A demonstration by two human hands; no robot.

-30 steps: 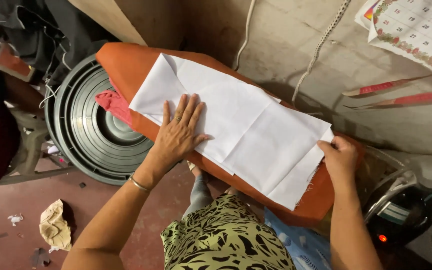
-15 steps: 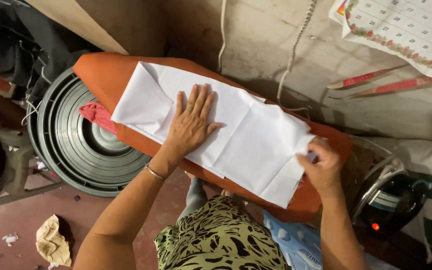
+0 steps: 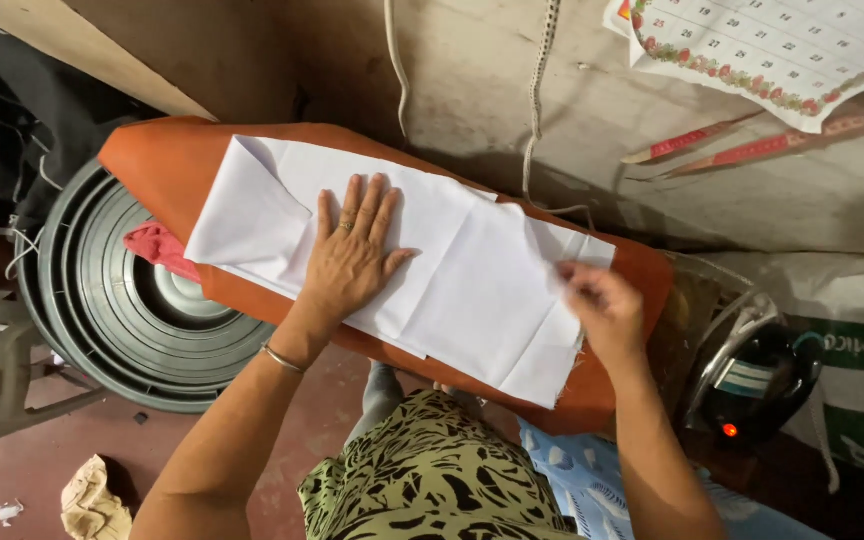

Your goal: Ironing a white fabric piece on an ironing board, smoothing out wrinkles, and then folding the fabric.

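A folded white cloth [image 3: 457,275] lies along an orange padded ironing board [image 3: 157,155]. My left hand [image 3: 352,250] rests flat on the cloth's middle, fingers spread, with a ring on one finger and a bangle on the wrist. My right hand [image 3: 597,305] is at the cloth's right end, fingers pinched on its edge near the far corner; the hand is blurred.
An electric iron [image 3: 747,385] with a red light sits at the board's right end. A dark round plastic tub [image 3: 117,310] stands left, below the board, with a pink rag [image 3: 157,248]. A calendar [image 3: 782,45] and measuring tape [image 3: 722,135] hang on the wall. Crumpled paper [image 3: 87,500] lies on the floor.
My right hand has moved from the cloth's lower right corner up to its far right edge and taken hold there. My left hand stays pressed flat on the cloth.
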